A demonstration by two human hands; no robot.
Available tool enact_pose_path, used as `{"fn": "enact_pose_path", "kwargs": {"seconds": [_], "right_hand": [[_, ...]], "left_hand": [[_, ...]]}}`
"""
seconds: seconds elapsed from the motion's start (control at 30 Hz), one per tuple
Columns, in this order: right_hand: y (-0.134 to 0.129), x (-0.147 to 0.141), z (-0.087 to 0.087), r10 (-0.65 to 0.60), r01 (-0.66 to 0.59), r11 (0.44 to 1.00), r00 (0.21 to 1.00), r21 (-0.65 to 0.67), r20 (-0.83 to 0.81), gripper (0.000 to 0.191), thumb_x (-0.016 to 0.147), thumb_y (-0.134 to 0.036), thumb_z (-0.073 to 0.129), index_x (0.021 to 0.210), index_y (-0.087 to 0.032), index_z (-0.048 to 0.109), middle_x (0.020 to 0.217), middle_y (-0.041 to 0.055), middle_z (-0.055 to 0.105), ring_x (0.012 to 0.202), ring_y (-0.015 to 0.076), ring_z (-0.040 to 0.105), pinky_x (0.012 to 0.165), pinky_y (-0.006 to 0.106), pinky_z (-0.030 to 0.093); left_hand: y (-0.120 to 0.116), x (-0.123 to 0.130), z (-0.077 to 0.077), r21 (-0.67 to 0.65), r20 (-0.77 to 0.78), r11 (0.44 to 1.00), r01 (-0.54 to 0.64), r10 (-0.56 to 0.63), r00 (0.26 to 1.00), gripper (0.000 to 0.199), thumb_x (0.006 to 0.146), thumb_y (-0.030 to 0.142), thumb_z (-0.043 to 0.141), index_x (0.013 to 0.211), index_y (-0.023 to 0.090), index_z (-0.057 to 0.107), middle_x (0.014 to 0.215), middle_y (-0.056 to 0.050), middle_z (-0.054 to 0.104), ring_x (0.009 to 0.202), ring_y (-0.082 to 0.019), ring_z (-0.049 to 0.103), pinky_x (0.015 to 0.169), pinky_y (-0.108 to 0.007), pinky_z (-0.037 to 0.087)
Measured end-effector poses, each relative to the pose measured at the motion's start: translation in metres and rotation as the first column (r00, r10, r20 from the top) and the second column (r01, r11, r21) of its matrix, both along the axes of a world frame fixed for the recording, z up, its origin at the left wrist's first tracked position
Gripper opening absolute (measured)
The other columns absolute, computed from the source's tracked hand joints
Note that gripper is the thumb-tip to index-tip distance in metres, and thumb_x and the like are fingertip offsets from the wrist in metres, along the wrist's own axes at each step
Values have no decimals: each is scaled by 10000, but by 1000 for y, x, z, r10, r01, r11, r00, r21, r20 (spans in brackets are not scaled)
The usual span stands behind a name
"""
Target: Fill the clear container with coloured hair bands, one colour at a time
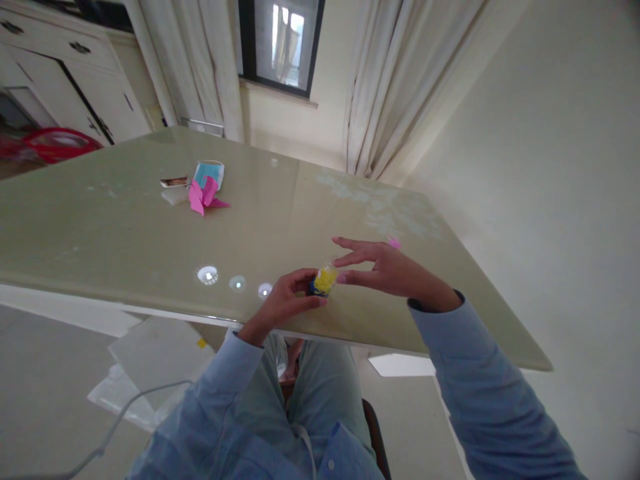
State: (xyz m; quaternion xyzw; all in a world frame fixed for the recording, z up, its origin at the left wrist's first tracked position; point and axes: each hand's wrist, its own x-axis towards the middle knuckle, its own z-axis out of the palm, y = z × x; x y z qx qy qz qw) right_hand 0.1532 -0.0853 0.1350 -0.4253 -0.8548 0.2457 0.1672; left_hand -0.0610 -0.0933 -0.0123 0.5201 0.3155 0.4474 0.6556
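Near the table's front edge, my left hand is closed around a small clear container with yellow and dark blue contents. The container tilts toward the right, and its lower left part is hidden by my fingers. My right hand is just to the right of it, palm down, fingers spread apart, with the thumb and fingertips close to the container's top. Whether a fingertip touches it cannot be told. Nothing shows between the fingers of my right hand.
Pink paper pieces, a blue face mask and a small brown-and-white packet lie at the table's back left. A small pink piece lies beyond my right wrist. The glossy table reflects lights.
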Motion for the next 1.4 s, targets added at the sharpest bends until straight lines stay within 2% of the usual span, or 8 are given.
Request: {"fn": "enact_pose_path", "kwargs": {"seconds": [0.17, 0.43, 0.57, 0.87, 0.97, 1.13, 1.23, 1.4], "right_hand": [[-10, 5, -8, -56, 51, 998, 975, -26, -216, 448, 839, -398, 777, 1271, -299, 713, 1469, 74, 599, 1363, 281, 562, 1107, 473, 496], [-31, -21, -78, -199, 114, 975, 830, -192, -521, 647, 827, -429, 782, 1423, -302, 567, 1398, 106, 638, 1246, 261, 642, 1015, 448, 568], [-32, -31, -96, -263, 192, 964, 776, -183, -572, 718, 803, -430, 799, 1451, -292, 520, 1470, 126, 568, 1302, 271, 590, 1031, 445, 543], [-18, -24, -110, -294, 48, 927, 711, -372, -639, 474, 816, -462, 767, 1213, -217, 682, 1223, 83, 724, 1127, 249, 687, 1021, 418, 533], [-18, -22, -114, -288, 105, 946, 704, -305, -650, 451, 789, -462, 795, 1155, -212, 713, 1157, 76, 746, 1103, 256, 689, 1017, 424, 527], [-22, -15, -110, -213, 242, 969, 747, -41, -630, 445, 775, -409, 831, 1169, -233, 721, 1201, 97, 732, 1138, 262, 670, 1043, 432, 499], [-23, -8, -108, -185, 277, 959, 787, 68, -589, 438, 790, -421, 818, 1183, -255, 721, 1202, 98, 737, 1136, 263, 670, 1034, 433, 503], [-13, 4, -123, -254, 317, 948, 742, -8, -620, 444, 755, -450, 833, 1131, -238, 728, 1156, 91, 746, 1090, 263, 680, 1013, 434, 512]], "left_hand": [[0, -2, -1, -35, 107, 999, 17, -13, 994, 548, 611, 244, 927, 1100, 141, 700, 1101, -110, 754, 951, -205, 716, 899, -325, 554], [-4, -2, 9, -15, 140, 998, 58, -56, 989, 539, 680, 332, 898, 1141, 148, 686, 1142, -130, 738, 1038, -247, 700, 921, -351, 540], [-4, 0, 11, -14, 131, 999, 45, -42, 991, 546, 684, 343, 897, 1148, 149, 685, 1155, -126, 740, 1047, -247, 698, 922, -344, 544], [-1, 0, 2, 127, -36, 985, 119, -115, 993, 523, 814, 405, 787, 1252, 137, 681, 1196, -125, 736, 1085, -269, 692, 947, -361, 540], [0, 0, 2, 170, -145, 982, 77, -53, 988, 564, 773, 381, 822, 1266, 141, 688, 1223, -124, 735, 1127, -290, 683, 1007, -397, 523], [2, 2, -2, 156, -120, 988, -13, 32, 992, 658, 727, 372, 855, 1319, 166, 654, 1397, -160, 639, 1230, -309, 644, 1050, -446, 520], [2, 2, -3, 138, -129, 989, -44, 62, 990, 599, 734, 377, 848, 1267, 164, 674, 1355, -169, 664, 1194, -299, 667, 1035, -458, 538], [2, 1, 1, 109, -174, 991, -81, 99, 980, 497, 735, 400, 838, 1140, 144, 707, 1221, -156, 728, 1053, -254, 722, 989, -435, 569]]}}
